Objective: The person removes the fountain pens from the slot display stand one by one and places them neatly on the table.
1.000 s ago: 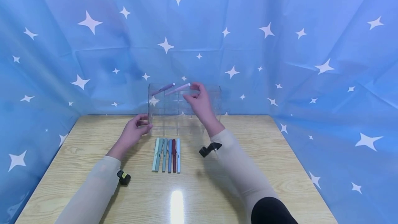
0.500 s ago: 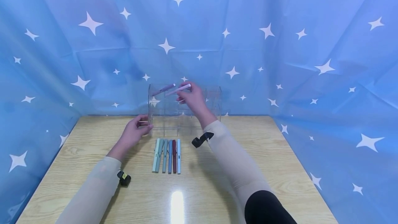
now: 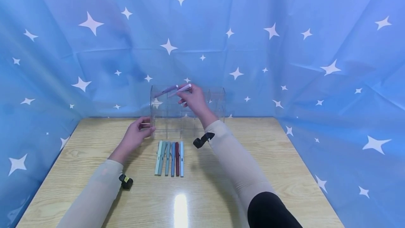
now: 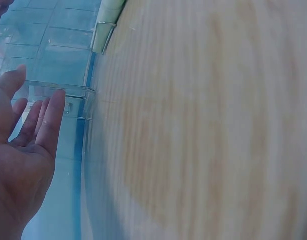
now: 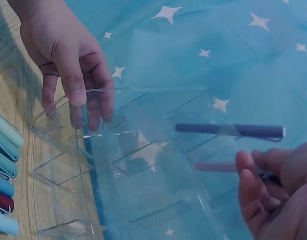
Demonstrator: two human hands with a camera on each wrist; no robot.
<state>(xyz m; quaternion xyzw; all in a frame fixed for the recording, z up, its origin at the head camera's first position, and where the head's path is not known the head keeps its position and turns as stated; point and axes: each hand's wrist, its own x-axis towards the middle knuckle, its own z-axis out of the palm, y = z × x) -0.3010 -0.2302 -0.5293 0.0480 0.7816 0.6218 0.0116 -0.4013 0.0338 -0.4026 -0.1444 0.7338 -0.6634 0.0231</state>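
In the head view, a clear divided rack (image 3: 174, 122) stands at the back of the table. My left hand (image 3: 138, 133) rests at its left side, with fairly straight fingers and the thumb by the front edge. At the rack's top, my right hand (image 3: 197, 100) pinches a pale pink pen (image 3: 185, 88), which leans with its white end raised. Left of it, a purple pen (image 3: 169, 89) lies slanted in the rack; the right wrist view shows this purple pen (image 5: 228, 131) beside the pink pen (image 5: 215, 167). My right fingers hide part of the pink pen.
In front of the rack lie several pens in a row: mint and teal ones (image 3: 159, 157), a blue pen (image 3: 173, 159), a dark red pen (image 3: 177, 159) and a light blue pen (image 3: 181, 159). A blue star-patterned cloth (image 3: 202, 27) hangs behind the table (image 3: 253, 171).
My right hand has moved left from beside the pink pen and now pinches it near its raised end. That end has shifted slightly left. The left hand has stayed at the rack's side.
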